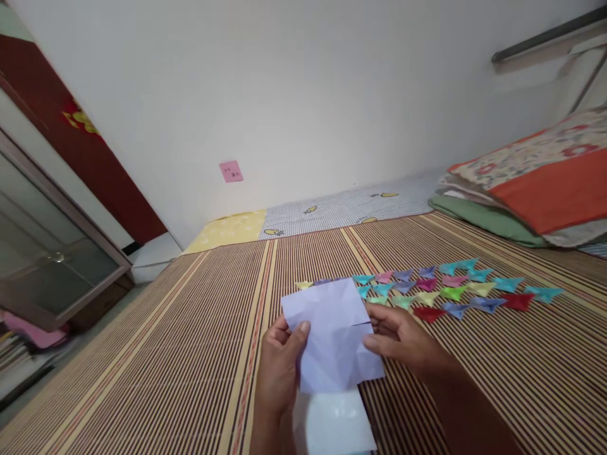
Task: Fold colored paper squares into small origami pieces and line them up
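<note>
Pinching left hand (pixel 279 354): closed on the lilac paper's left side, thumb in front.
Lilac paper (pixel 332 347): creased, split at its right edge, held between both hands above the striped mat (pixel 190 335).
White sheet (pixel 334 423): partly hidden just below it.
Right hand (pixel 408 338): thumb and fingers closed at the right edge.
Folded paper shapes (pixel 453 292): multicoloured rows on the mat.

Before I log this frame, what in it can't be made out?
All in the head view:
- Finger ends of the left hand and right hand, thumbs aside: behind the lavender paper.
- Exact count of folded paper pieces: the lavender paper may cover some.
- Near end of the white sheet: cut off by the bottom edge.
- Marks on the pink note: too small to read.
</note>
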{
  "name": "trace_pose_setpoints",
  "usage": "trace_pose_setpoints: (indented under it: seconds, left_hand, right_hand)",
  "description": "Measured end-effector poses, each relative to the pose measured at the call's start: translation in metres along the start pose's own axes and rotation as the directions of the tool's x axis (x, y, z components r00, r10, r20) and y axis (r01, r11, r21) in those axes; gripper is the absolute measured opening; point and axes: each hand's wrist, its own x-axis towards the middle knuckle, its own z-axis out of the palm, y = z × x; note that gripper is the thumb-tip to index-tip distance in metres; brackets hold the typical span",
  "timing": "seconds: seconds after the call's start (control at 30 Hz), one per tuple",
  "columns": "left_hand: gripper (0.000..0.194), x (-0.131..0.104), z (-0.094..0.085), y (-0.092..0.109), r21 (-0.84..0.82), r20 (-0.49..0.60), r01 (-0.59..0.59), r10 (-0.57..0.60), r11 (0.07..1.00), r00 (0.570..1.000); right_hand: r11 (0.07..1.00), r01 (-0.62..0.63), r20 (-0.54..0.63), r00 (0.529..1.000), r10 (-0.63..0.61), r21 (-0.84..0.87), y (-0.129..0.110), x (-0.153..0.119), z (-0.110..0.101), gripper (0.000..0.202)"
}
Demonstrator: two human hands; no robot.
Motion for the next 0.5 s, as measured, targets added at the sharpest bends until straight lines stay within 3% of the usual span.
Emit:
trace_pose_setpoints:
  seconds: [0.2, 0.37, 0.5]
  left_hand:
    - [0.039, 0.0000, -0.0006, -0.0044, 0.067, -0.035, -0.032, 0.035, 0.997, 0.999]
    - [0.031, -0.0011, 0.0010, -0.0029, 0.107, -0.050, -0.090, 0.096, 0.990, 0.994]
    - [0.037, -0.0025, 0.0059, -0.0024, 0.109, -0.038, -0.063, 0.067, 0.992, 0.997]
  right_hand:
    - [1.000, -0.027, -0.166, 0.986, 0.025, -0.011, 0.0068, 0.0026, 0.0056, 0.031]
    - [0.999, -0.043, -0.212, 0.976, 0.037, -0.023, 0.0061, 0.0001, 0.0017, 0.036]
    - [0.999, -0.032, -0.246, 0.969, 0.024, -0.027, 0.0026, -0.0019, 0.0029, 0.036]
